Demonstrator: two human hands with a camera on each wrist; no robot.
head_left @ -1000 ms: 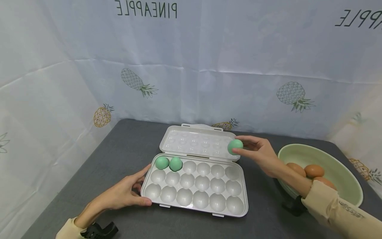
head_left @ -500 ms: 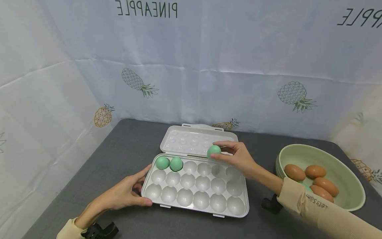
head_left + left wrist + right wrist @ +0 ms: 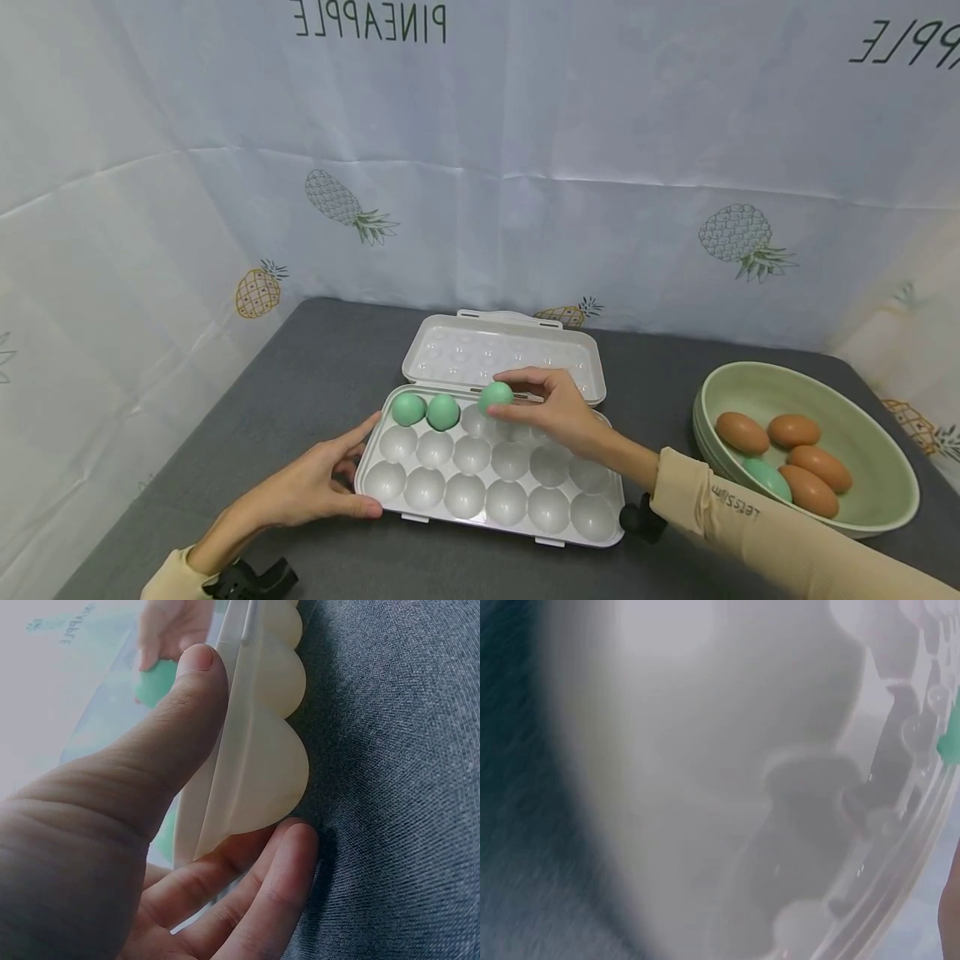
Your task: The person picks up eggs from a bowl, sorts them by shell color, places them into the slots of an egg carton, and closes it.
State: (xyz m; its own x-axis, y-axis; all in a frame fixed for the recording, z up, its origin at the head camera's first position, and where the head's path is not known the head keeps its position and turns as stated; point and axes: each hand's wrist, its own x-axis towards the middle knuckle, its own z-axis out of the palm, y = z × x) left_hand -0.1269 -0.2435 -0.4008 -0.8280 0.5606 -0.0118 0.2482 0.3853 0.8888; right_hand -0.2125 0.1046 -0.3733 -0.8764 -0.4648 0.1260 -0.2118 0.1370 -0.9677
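Observation:
My right hand pinches a green egg between thumb and fingers, above the back row of a white egg box, near the third cup. Two green eggs, a left one and a right one, sit in the first two cups of that row. With thumb on the rim and fingertips beneath, my left hand grips the box's left end; the left wrist view shows the thumb against the box's edge. In the right wrist view the box is blurred and close.
The box's lid lies folded back behind it. A pale green bowl on the right holds several brown eggs and one green egg. A pineapple-print curtain hangs behind the dark grey table.
My right hand has carried the green egg leftward and lower, from beside the lid's right end to over the back row. My left hand has stayed put on the box.

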